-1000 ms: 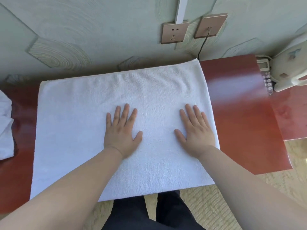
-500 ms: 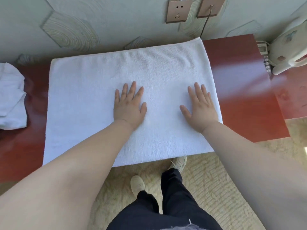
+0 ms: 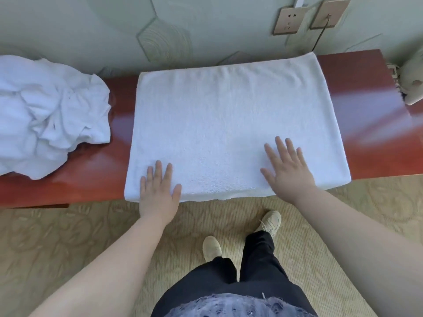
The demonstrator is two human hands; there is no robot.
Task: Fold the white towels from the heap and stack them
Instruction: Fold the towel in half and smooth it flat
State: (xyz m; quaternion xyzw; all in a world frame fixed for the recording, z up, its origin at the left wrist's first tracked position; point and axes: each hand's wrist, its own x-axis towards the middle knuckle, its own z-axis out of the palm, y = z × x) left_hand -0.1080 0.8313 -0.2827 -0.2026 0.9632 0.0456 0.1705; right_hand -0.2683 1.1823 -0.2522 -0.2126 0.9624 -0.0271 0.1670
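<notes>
My left hand [image 3: 158, 193] and right hand [image 3: 288, 170] lie flat, fingers spread (gripping nothing), on the towel [image 3: 229, 115] near its front edge; it covers the desk [image 3: 361, 74], with the heap [image 3: 45, 115] to its left.

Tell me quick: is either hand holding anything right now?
Left hand: open, fingers straight, resting flat on the near edge of the white terry towel, holding nothing.
Right hand: open, flat on the same towel, holding nothing.

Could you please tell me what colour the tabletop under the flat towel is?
Glossy reddish-brown tabletop, clearest in the head view.
</notes>
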